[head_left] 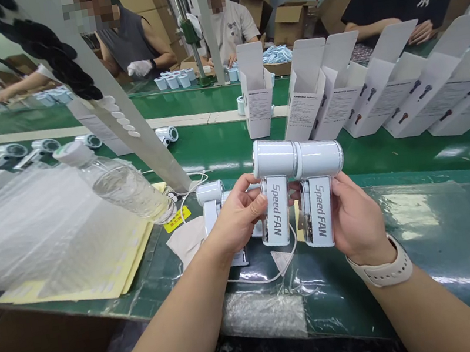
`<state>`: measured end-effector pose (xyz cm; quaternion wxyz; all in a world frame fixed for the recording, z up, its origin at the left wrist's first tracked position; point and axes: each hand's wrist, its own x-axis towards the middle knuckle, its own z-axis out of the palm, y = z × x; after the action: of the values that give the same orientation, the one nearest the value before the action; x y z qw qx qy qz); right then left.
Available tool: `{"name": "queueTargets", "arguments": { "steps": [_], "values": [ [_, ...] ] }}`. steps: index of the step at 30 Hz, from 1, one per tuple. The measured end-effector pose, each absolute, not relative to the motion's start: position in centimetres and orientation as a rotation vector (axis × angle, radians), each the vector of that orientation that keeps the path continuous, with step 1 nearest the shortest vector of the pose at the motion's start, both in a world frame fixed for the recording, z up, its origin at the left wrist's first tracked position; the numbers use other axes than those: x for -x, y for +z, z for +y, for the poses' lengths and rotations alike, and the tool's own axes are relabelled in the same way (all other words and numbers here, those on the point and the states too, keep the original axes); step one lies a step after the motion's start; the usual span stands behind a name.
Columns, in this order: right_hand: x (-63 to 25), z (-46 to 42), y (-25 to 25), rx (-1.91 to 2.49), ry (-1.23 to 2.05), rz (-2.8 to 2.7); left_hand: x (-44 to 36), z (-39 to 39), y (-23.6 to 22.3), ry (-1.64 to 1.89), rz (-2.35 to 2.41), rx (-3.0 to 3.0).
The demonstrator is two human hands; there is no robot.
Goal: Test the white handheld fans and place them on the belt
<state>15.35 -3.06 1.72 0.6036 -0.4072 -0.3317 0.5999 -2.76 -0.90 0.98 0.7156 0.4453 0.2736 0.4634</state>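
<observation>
Two pale blue handheld fans are held up side by side over the bench, their round heads touching or nearly so. My left hand (pixel 241 213) is closed around the left handheld fan (pixel 277 208), and my right hand (pixel 357 213) grips the right handheld fan (pixel 318 210). Both handles carry "Speed FAN" lettering and face me. Parts of my fingers are hidden behind the handles. Close to my left hand, another pale blue fan (pixel 210 195) sits on the bench, partly covered by my forearm. A white cable (pixel 273 279) curves along the bench below the fans.
Several open white boxes (pixel 260 106) stand upright on the green conveyor (pixel 209 153). At left are a clear water bottle (pixel 124 184), plastic bags (pixel 68 226) and yellow sheets (pixel 135 263). A slanted pale post (pixel 137 120) rises beside the bottle. Co-workers sit across the line.
</observation>
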Motion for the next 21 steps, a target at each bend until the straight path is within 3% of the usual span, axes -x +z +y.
{"name": "queueTargets", "arguments": {
  "steps": [7,16,21],
  "values": [
    [-15.9,-3.4,1.0,0.945,1.217,-1.011,2.8,-1.1,0.9,1.118,0.732,-1.118],
    [-16.7,-4.3,2.5,0.722,0.874,-1.645,3.8,-1.4,2.5,1.174,0.712,-2.077],
    [-19.7,-5.0,2.9,0.736,0.513,-1.708,4.6,-2.4,3.0,1.391,0.785,-2.191]
  ]
}}
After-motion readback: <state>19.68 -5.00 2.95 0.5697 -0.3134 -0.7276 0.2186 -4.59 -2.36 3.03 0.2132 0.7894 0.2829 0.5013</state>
